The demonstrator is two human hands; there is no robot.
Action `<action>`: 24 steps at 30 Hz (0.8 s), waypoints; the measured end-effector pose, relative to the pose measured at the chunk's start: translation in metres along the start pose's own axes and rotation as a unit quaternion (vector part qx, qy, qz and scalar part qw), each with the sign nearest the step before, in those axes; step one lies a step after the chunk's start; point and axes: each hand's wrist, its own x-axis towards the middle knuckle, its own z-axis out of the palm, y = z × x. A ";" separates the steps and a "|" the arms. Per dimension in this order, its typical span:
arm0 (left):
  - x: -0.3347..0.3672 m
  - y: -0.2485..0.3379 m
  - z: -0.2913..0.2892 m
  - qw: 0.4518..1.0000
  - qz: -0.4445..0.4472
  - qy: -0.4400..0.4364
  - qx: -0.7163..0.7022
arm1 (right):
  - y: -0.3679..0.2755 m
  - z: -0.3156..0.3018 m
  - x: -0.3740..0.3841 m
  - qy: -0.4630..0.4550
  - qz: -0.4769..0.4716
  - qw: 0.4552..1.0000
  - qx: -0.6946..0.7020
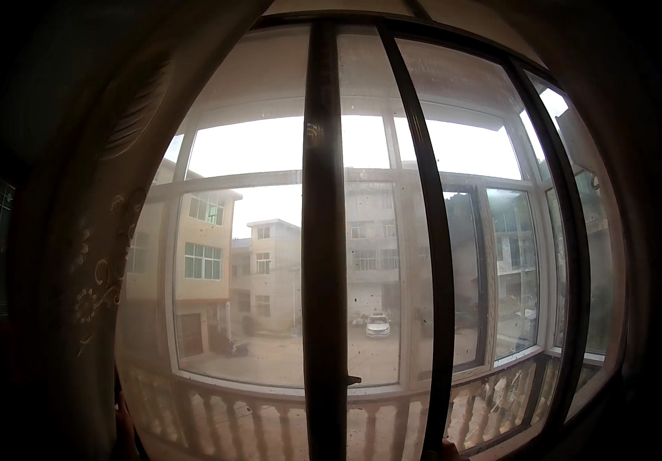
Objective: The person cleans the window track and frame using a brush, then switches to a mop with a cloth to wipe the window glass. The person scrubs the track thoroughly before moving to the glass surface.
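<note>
A sliding window with dark frame bars fills the view, its glass hazy and spotted. At the bottom edge, part of my right hand (450,450) curls against the lower end of a dark sash bar (440,307); most of this hand is out of the picture. In deep shadow at the lower left, my left hand (124,425) is by the window's left edge, near the patterned curtain (92,269). Its fingers are too dark to make out. A thick dark upright bar (325,253) stands between the hands, with a small latch (354,380) low on its right side.
Another dark curtain (615,92) hangs at the right. Beyond the glass are a white-framed outer window (288,175) and a balustrade (285,422). Farther out, a white car (378,326) stands in a yard with pale buildings (204,246) around it.
</note>
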 end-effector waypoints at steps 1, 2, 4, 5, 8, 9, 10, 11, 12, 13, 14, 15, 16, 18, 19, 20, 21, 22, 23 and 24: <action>-0.009 0.007 0.010 1.000 0.003 0.011 -0.005 | 0.012 -0.005 -0.001 0.001 0.013 1.000 -0.012; -0.016 0.018 0.022 1.000 0.002 0.022 -0.010 | 0.019 -0.012 -0.003 0.002 0.026 0.999 -0.024; -0.030 0.036 0.010 0.998 -0.011 0.058 -0.010 | 0.005 -0.029 0.006 0.012 0.007 0.999 -0.044; -0.039 0.045 0.009 0.997 -0.019 0.073 -0.016 | 0.005 -0.037 0.008 0.012 0.033 0.999 -0.030; -0.063 0.060 0.004 0.999 0.048 0.000 0.011 | 0.018 -0.060 0.009 0.024 0.085 0.993 -0.078; -0.088 0.097 0.002 0.953 0.280 0.111 -0.012 | 0.025 -0.066 0.008 0.037 0.083 0.991 -0.096; -0.097 0.102 0.005 0.970 0.220 0.094 -0.045 | 0.032 -0.074 0.007 0.048 0.081 0.989 -0.118; -0.106 0.110 0.006 0.968 0.229 0.091 -0.046 | 0.039 -0.080 0.007 0.058 0.083 0.987 -0.123; -0.116 0.118 0.009 0.966 0.239 0.088 -0.050 | 0.046 -0.085 0.007 0.072 0.085 0.985 -0.128; -0.127 0.126 0.013 0.966 0.234 0.088 -0.067 | 0.053 -0.090 0.007 0.085 0.087 0.984 -0.132; -0.134 0.126 0.017 0.963 0.244 0.084 -0.072 | 0.061 -0.094 0.008 0.092 0.102 0.981 -0.140; -0.145 0.136 0.025 0.964 0.243 0.074 -0.074 | 0.073 -0.101 0.007 0.107 0.110 0.979 -0.137; -0.156 0.143 0.029 0.966 0.238 0.067 -0.075 | 0.083 -0.107 0.008 0.121 0.116 0.977 -0.134; -0.173 0.157 0.032 0.967 0.234 0.067 -0.079 | 0.096 -0.117 0.010 0.144 0.098 0.966 -0.194; -0.181 0.165 0.034 0.967 0.229 0.068 -0.087 | 0.101 -0.120 0.013 0.150 0.110 0.960 -0.210; -0.188 0.171 0.036 0.968 0.224 0.068 -0.095 | 0.109 -0.122 0.016 0.157 0.123 0.954 -0.226; -0.194 0.175 0.036 0.967 0.229 0.058 -0.096 | 0.122 -0.125 0.016 0.164 0.091 0.954 -0.235; -0.201 0.182 0.037 0.966 0.232 0.053 -0.101 | 0.135 -0.124 0.014 0.171 0.107 0.945 -0.256; -0.209 0.192 0.038 0.965 0.237 0.049 -0.105 | 0.151 -0.118 0.011 0.177 0.124 0.937 -0.275; -0.218 0.199 0.040 0.964 0.239 0.046 -0.110 | 0.170 -0.114 0.007 0.184 0.138 0.927 -0.296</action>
